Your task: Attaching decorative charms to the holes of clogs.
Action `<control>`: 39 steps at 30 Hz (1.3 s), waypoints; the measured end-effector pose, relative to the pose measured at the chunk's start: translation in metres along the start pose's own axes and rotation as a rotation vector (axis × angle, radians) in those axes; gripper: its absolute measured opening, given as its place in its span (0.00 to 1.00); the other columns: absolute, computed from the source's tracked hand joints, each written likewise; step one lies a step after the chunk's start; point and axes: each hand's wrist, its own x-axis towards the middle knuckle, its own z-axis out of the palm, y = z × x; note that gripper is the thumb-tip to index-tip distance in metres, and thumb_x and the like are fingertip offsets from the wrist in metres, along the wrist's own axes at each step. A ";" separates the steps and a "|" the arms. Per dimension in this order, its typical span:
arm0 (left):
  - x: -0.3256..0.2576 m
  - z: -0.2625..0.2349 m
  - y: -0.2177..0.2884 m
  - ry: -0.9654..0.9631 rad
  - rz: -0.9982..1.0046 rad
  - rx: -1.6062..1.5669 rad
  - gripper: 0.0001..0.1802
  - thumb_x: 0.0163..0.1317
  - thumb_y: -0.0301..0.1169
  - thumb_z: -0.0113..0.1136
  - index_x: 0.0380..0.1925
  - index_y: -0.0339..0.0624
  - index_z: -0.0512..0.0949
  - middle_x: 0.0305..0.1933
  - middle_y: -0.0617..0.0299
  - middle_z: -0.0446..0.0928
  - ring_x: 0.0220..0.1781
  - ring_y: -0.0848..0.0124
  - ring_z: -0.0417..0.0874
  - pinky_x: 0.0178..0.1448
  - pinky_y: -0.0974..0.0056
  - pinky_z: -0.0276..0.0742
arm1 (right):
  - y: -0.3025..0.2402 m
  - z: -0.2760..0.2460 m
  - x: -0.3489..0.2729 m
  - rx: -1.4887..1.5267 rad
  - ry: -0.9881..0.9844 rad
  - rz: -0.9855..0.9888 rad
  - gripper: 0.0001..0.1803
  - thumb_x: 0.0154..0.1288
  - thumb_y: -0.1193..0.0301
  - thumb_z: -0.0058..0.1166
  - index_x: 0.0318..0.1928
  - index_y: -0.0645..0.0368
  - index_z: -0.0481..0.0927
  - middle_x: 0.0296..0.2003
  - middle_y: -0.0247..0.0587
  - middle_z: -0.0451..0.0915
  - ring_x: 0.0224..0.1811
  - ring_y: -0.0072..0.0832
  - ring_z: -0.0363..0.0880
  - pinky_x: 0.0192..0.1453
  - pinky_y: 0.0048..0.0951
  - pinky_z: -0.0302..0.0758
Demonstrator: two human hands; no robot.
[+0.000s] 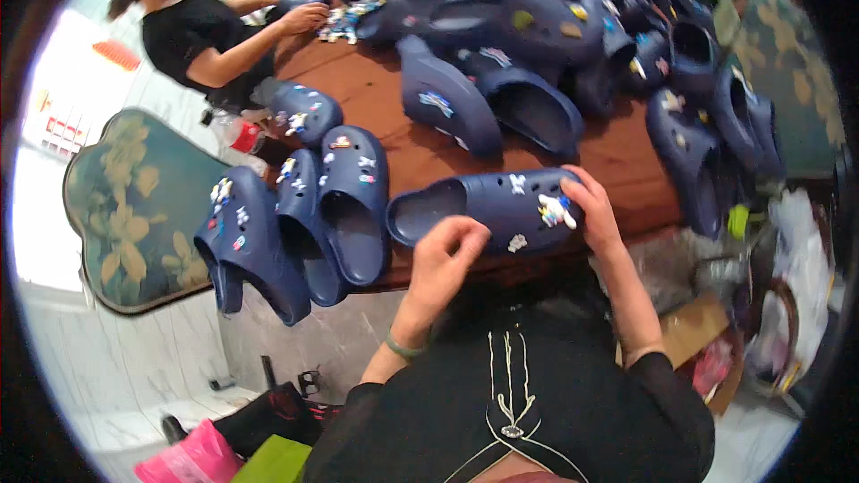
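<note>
Blue clog [488,201], near centre: right hand [597,213] is clasping its toe, ideally steadily; left hand [441,258] is pressing fingertips together, contents unclear.

Worktop [617,148]: brown, cloth-like cover, matt, softly creased. Clog [488,204] at the worktop's near edge: smooth foam-like plastic, mostly matt, soft sheen; charms [557,212] on it look like moulded plastic, smooth. Heaped clogs [555,29] on the worktop's far half: same foam-like finish. Left of worktop: chair back [134,215], floral-patterned, smooth, fabric or coated, can't tell; bottle [243,136], clear glossy plastic; floor [134,367], glossy marbled tile. Right of worktop: bag [796,246], thin crinkled see-through plastic; box [698,326], matt brown cardboard. Near side of worktop: shirt [403,429], matt black cloth, pale cord trim, shiny clasp [512,432], maybe metal.
</note>
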 end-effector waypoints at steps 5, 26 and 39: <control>0.021 0.009 -0.029 -0.055 -0.081 -0.182 0.07 0.67 0.31 0.57 0.34 0.40 0.72 0.30 0.70 0.71 0.31 0.82 0.70 0.36 0.76 0.67 | 0.009 -0.017 0.000 -0.031 0.064 -0.014 0.23 0.63 0.61 0.54 0.51 0.67 0.76 0.42 0.35 0.78 0.46 0.20 0.74 0.53 0.22 0.69; 0.039 0.037 -0.023 -0.281 -0.460 -0.665 0.18 0.70 0.35 0.53 0.51 0.33 0.75 0.49 0.58 0.79 0.46 0.74 0.81 0.52 0.68 0.77 | -0.012 -0.017 0.004 -1.196 -0.196 -0.779 0.28 0.55 0.64 0.63 0.57 0.58 0.75 0.59 0.45 0.72 0.62 0.45 0.69 0.66 0.41 0.68; 0.034 0.041 -0.020 -0.288 -0.423 -0.654 0.18 0.70 0.34 0.53 0.52 0.32 0.74 0.50 0.57 0.79 0.47 0.72 0.81 0.53 0.67 0.78 | 0.009 -0.022 0.025 -1.100 0.191 -0.911 0.08 0.64 0.72 0.56 0.39 0.63 0.77 0.36 0.47 0.81 0.37 0.45 0.81 0.40 0.38 0.79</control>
